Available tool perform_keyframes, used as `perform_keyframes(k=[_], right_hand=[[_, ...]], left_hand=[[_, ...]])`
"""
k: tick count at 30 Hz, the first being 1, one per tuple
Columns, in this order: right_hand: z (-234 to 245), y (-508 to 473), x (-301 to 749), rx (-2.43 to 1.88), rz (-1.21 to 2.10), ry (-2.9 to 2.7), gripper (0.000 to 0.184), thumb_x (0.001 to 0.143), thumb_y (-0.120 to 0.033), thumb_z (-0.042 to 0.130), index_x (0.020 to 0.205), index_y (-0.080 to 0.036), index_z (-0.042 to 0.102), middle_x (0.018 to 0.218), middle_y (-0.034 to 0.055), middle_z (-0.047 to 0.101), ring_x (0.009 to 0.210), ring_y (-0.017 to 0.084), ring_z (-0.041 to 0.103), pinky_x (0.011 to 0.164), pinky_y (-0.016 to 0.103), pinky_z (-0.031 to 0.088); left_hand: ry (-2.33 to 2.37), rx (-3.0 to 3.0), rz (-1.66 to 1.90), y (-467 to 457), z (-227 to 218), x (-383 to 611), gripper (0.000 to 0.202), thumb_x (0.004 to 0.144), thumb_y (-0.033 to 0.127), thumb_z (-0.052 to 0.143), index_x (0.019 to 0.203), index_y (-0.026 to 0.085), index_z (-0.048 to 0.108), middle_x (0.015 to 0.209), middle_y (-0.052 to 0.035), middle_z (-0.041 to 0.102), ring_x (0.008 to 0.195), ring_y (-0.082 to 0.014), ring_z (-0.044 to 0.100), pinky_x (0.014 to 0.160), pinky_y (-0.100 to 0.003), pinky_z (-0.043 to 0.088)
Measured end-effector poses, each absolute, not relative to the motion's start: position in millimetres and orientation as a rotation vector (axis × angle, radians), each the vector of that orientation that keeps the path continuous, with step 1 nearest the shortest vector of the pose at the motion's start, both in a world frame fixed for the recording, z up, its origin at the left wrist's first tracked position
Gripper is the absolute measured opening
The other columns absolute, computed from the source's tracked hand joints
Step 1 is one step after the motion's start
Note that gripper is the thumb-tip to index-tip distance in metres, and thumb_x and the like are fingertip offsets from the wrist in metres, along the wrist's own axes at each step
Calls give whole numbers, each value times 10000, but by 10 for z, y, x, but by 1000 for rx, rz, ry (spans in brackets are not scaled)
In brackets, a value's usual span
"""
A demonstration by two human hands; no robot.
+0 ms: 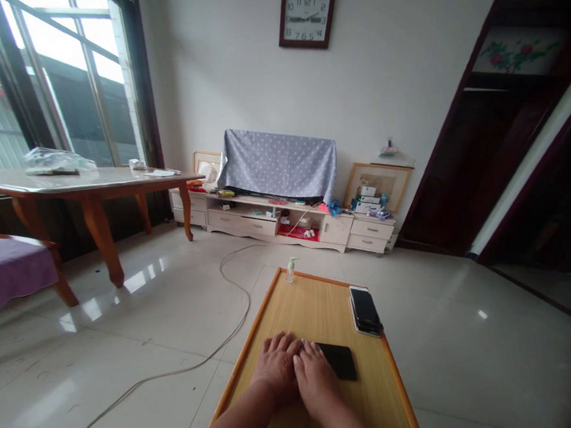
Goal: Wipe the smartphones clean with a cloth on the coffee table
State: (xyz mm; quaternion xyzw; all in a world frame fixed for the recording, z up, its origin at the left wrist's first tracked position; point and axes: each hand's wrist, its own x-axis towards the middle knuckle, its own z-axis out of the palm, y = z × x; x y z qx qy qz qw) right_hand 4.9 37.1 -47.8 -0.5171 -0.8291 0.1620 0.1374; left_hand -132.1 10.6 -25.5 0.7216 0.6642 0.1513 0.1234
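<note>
the left hand (275,366) and right hand (317,380) lie flat, released, on a wooden board (316,309) at lower center, the right touching a black phone (341,360), with another phone (365,310) near.

Black phone (339,360) on a yellow wooden board (321,309) edged orange.

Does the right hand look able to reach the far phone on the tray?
Probably yes: the right hand and the far phone share the wooden tray; only a flat black phone lies between, too low to block.
</note>
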Motion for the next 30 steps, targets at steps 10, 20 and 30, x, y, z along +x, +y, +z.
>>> perform_keyframes(k=[10, 20, 30], right_hand=[[-472, 584, 709, -1723, 379, -2231, 592, 1015, -369, 169, 1365, -86, 552, 1477, 148, 466, 1419, 270, 343, 1181, 454, 236], [-523, 256, 83, -1435, 463, -2411, 563, 1011, -407, 247, 1441, -123, 474, 1502, 113, 439, 1428, 253, 328, 1190, 416, 224], [-650, 409, 680, -1675, 345, -2255, 601, 1028, -413, 166, 1381, -107, 544, 1488, 124, 456, 1433, 253, 316, 1194, 411, 218]], left_hand=[[1941, 2103, 460, 52, -154, -1315, 677, 762, 622, 532, 1380, 355, 459, 1513, -25, 414, 1430, -305, 269, 1180, -507, 152], [1938, 2077, 405, 90, -204, -1331, 618, 801, 499, 493, 1400, 354, 454, 1547, -13, 379, 1455, -288, 241, 1186, -508, 154], [1933, 2087, 464, 65, -179, -1326, 710, 744, 618, 544, 1400, 364, 447, 1533, -22, 396, 1447, -309, 252, 1193, -531, 134]])
